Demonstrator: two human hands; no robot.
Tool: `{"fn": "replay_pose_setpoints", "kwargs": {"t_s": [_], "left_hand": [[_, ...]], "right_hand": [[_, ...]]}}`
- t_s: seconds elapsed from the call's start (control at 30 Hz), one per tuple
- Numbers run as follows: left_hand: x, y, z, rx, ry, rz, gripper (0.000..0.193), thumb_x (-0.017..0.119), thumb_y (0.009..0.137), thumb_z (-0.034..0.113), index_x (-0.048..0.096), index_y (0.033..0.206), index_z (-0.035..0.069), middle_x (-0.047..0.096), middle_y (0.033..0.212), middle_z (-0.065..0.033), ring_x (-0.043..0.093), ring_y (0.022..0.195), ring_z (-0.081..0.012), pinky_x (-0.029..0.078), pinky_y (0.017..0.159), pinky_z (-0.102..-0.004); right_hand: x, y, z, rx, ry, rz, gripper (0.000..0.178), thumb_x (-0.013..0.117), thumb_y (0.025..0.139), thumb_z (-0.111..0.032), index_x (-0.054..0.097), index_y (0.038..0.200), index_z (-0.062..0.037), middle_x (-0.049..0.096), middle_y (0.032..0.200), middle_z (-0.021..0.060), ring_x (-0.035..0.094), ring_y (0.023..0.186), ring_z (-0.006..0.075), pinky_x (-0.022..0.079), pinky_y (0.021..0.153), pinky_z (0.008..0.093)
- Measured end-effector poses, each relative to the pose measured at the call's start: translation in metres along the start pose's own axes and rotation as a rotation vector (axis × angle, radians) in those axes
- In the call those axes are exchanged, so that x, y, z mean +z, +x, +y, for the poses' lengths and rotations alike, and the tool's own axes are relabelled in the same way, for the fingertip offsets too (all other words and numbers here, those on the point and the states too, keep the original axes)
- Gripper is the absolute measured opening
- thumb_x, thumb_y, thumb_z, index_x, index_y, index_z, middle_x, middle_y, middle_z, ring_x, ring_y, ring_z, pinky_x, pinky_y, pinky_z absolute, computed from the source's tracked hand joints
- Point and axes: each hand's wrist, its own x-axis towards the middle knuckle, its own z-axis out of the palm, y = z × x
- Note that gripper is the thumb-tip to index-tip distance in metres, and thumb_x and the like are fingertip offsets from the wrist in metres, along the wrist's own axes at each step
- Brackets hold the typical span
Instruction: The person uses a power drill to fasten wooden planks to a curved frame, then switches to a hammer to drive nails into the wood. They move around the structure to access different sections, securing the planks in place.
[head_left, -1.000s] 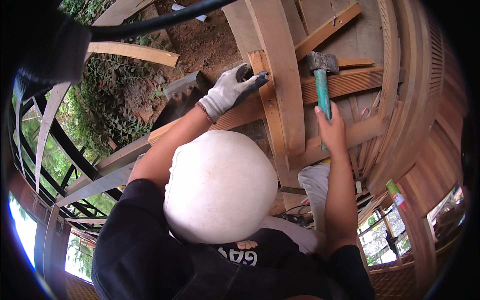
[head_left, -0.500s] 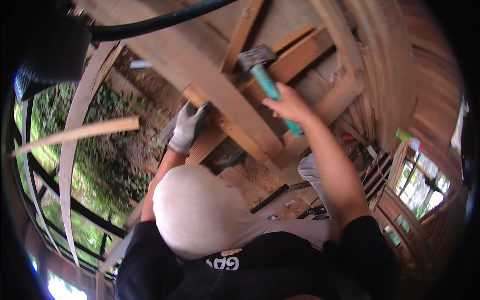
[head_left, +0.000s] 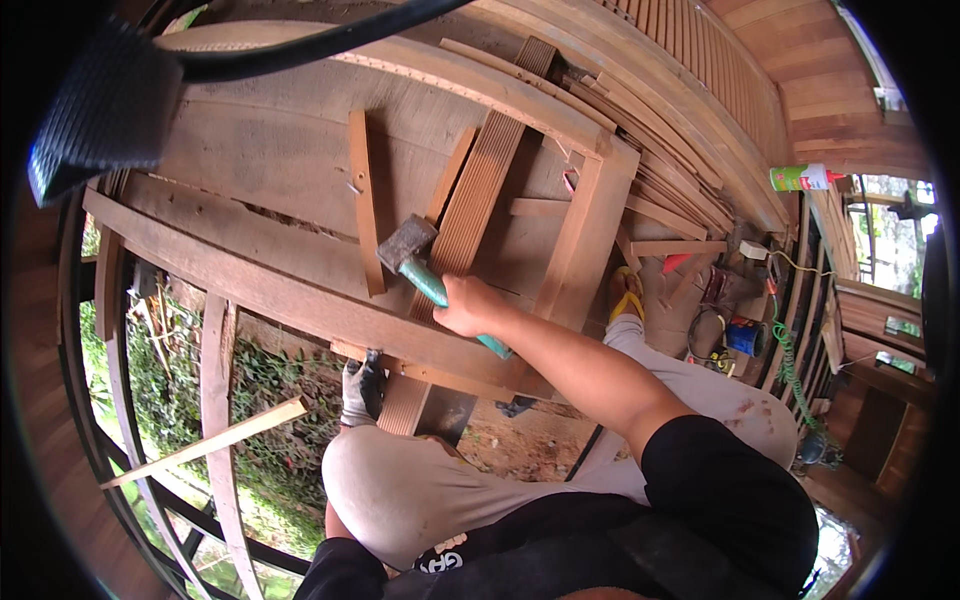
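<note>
My right hand (head_left: 466, 306), bare, is wrapped round the green handle of a club hammer (head_left: 407, 243). The hammer's worn grey head is raised over the boards, pointing up and left. My left hand (head_left: 361, 390), in a grey and black work glove, is at the near side of a long wooden beam (head_left: 300, 305). Its fingertips grip a narrow wooden strip (head_left: 440, 376) set along the beam's edge; part of the grip is hidden. A grooved plank (head_left: 485, 180) runs beneath the beam, coming out near my left hand.
Another long beam (head_left: 500, 90) and stacked slats (head_left: 665, 180) lie at the far side. A loose batten (head_left: 215, 440) juts out over plants at left. At right are a glue bottle (head_left: 800, 178), a blue can (head_left: 745, 335) and a coiled green hose (head_left: 788, 365).
The view has turned and widened, showing more of the frame and the floor at right. My right hand still grips the hammer, and my left hand stays at the strip.
</note>
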Motion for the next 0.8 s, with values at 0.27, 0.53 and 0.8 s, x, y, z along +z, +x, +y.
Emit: {"fn": "replay_pose_setpoints", "kwargs": {"t_s": [0.27, 0.53, 0.8], "left_hand": [[0.002, 0.004, -0.006, -0.057, -0.195, 0.156, 0.030, 0.069, 0.100, 0.032, 0.063, 0.118, 0.010, 0.067, 0.094, -0.0016, 0.064, 0.082, -0.0170, 0.052, 0.067, -0.0346], [0.024, -0.010, 0.016, -0.002, -0.060, 0.084, 0.022, 0.067, 0.102, 0.030, 0.071, 0.112, 0.011, 0.064, 0.082, 0.0096, 0.051, 0.062, -0.0022, 0.042, 0.056, -0.0214], [0.014, -0.002, 0.004, 0.106, -0.069, 0.019, 0.029, 0.073, 0.097, 0.018, 0.070, 0.119, -0.001, 0.074, 0.107, -0.0016, 0.065, 0.095, -0.0083, 0.054, 0.080, -0.0260]], "right_hand": [[0.008, 0.021, 0.018, 0.028, 0.145, -0.031, 0.042, 0.077, 0.089, -0.039, 0.064, 0.100, -0.0006, 0.071, 0.077, 0.0153, 0.071, 0.065, 0.0254, 0.058, 0.058, 0.0387], [-0.012, -0.046, -0.002, -0.385, -0.008, 0.288, 0.025, 0.075, 0.090, -0.024, 0.061, 0.090, -0.0018, 0.066, 0.074, 0.0197, 0.067, 0.070, 0.0401, 0.053, 0.066, 0.0468], [0.064, -0.138, -0.001, -0.157, 0.312, -0.029, 0.025, 0.075, 0.088, -0.013, 0.062, 0.109, -0.0056, 0.066, 0.084, 0.0061, 0.065, 0.075, 0.0175, 0.053, 0.069, 0.0373]]}}
